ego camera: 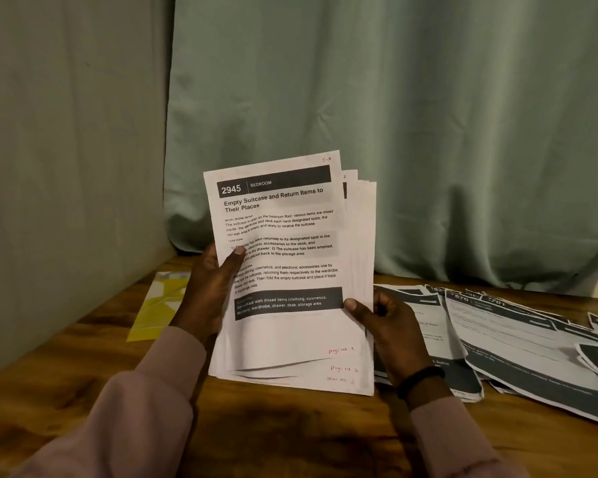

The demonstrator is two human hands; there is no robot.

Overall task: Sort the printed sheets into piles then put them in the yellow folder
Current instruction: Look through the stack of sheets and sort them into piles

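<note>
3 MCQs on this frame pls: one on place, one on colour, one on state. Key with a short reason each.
1. Where does the folder lie?
A. on the table, to the left of the held sheets
B. on top of the spread sheets at right
C. in the right hand

2. What colour is the folder?
A. red
B. yellow
C. blue

3. What is the state of the stack?
A. lying flat on the table, untouched
B. tucked inside the folder
C. held upright, fanned, by both hands

Key:
1 A: it lies flat on the table behind the left hand.
2 B: its cover shows yellow.
3 C: the left hand grips the left edge, the right hand the right edge, with the bottom edge at the table; the loose sheets stay spread at right.
</note>
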